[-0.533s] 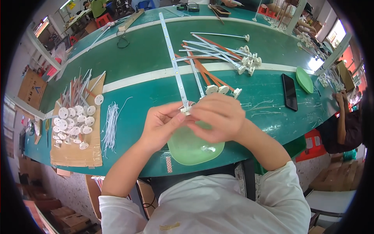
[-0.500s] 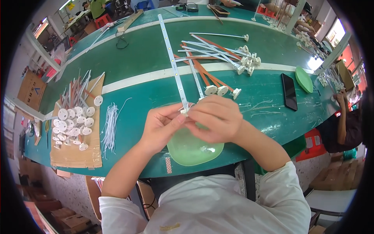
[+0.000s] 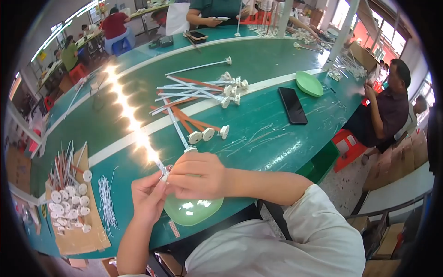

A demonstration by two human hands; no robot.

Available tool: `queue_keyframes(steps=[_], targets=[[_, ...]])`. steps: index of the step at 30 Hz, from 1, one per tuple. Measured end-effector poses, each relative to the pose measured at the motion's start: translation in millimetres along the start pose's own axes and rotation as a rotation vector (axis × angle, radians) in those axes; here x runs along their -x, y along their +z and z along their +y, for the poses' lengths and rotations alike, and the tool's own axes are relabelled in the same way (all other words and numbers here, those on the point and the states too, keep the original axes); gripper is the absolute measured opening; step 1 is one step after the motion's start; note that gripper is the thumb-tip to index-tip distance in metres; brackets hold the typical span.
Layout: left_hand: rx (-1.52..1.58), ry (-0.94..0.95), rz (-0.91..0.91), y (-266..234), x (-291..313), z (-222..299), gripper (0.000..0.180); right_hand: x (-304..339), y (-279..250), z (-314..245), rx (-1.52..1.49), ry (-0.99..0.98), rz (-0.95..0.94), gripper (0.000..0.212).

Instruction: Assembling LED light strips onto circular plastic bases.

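Note:
My left hand pinches the near end of a narrow LED strip, whose row of LEDs glows bright warm white and which points away to the far left. Close against it, the fingers of my right hand are bent together at the same end, around a small white part I cannot make out well. A green plate lies under my hands. Just beyond them are several strips with round white end caps, some strips white, some orange-brown.
On the left, a cardboard sheet bears many capped strips, beside a bundle of white wires. To the right lie a black phone and a second green plate. A seated person is at the right, with others beyond the table.
The LED strip was unlit and now shines. The view has turned to the right, so the table things sit further left in it. Both hands remain at the strip's near end.

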State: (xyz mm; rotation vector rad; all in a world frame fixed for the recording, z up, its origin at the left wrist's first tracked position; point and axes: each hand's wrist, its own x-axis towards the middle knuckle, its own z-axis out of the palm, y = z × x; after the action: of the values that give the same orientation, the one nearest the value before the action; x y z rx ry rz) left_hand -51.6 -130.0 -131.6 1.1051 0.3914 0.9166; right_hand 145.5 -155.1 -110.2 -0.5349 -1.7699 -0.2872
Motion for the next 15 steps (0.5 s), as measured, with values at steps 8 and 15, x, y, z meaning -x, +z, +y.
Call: queue_keyframes(steps=[8, 15], targets=[[0.13, -0.056, -0.043, -2.1, -10.2, 4.6, 0.032, -0.1, -9.8, 9.2, -0.167, 0.073, -0.057, 0.027], [-0.051, 0.022, -0.064, -7.0, -7.3, -3.3, 0.032, 4.6, -5.6, 4.8, -0.146, 0.126, -0.047, 0.024]])
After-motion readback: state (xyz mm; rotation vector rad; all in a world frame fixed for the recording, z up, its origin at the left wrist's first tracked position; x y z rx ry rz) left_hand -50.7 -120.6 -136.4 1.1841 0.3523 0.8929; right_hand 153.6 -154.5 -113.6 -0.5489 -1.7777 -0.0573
